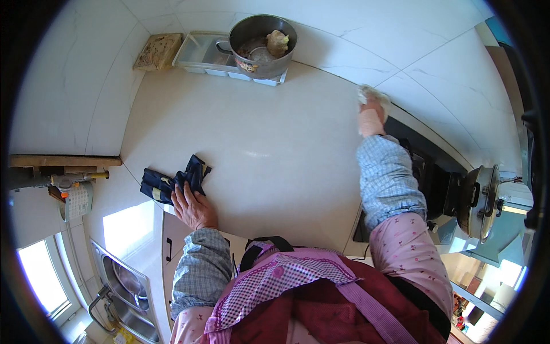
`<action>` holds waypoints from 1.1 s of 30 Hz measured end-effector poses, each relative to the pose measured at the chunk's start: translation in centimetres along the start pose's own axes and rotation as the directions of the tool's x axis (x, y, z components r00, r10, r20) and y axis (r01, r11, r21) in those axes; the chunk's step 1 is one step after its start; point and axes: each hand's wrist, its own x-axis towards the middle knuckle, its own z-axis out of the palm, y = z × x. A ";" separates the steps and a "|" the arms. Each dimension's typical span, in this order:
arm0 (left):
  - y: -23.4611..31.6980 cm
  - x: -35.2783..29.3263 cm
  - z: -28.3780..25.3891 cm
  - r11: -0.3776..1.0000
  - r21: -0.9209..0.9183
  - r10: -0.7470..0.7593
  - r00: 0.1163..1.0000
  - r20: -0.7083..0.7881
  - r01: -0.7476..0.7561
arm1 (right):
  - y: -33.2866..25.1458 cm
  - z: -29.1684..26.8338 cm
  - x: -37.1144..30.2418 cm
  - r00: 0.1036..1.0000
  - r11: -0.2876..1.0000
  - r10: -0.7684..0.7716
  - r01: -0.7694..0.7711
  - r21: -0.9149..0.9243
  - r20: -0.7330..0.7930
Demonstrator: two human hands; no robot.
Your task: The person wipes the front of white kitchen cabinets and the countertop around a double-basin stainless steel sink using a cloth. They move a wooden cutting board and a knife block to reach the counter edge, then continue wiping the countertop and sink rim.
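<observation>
My right hand [372, 116] reaches to the far right of the pale countertop [275, 166]. It is closed on a whitish cloth [375, 96], pressed where the counter meets the tiled wall, just beyond the stove's corner. My left hand [195, 208] lies flat at the counter's near left edge, fingers spread. Its fingertips rest on a crumpled dark navy cloth item [176, 180] with a small pale patch; I cannot tell what kind of item it is. Checked sleeves cover both forearms.
Against the back wall, a metal pot [260, 66] holding a knobbly pale piece stands on a clear divided container [197, 51], beside a wrapped package [158, 51]. At right are a black stove [421, 166] and a lidded pan [478, 200]. A sink [129, 292] lies lower left.
</observation>
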 end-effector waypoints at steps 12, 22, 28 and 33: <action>0.0 0.1 -0.1 0.999 -0.039 -0.014 1.000 0.018 0.015 | -1.9 -5.7 -2.3 0.987 0.985 -0.161 0.161 -0.062 0.007; -0.1 0.2 0.1 0.999 -0.029 -0.023 1.000 0.021 0.024 | -9.4 -12.2 -21.5 0.772 0.655 -0.632 0.488 0.576 0.064; 0.0 0.2 -0.1 0.998 -0.061 -0.024 0.999 0.047 0.027 | -6.3 -13.2 -20.6 0.818 0.718 -0.525 0.278 0.638 0.235; -0.1 0.1 -0.2 0.998 -0.062 -0.006 1.000 0.031 0.008 | -2.2 -8.0 -9.5 0.968 0.944 -0.252 0.242 0.224 0.014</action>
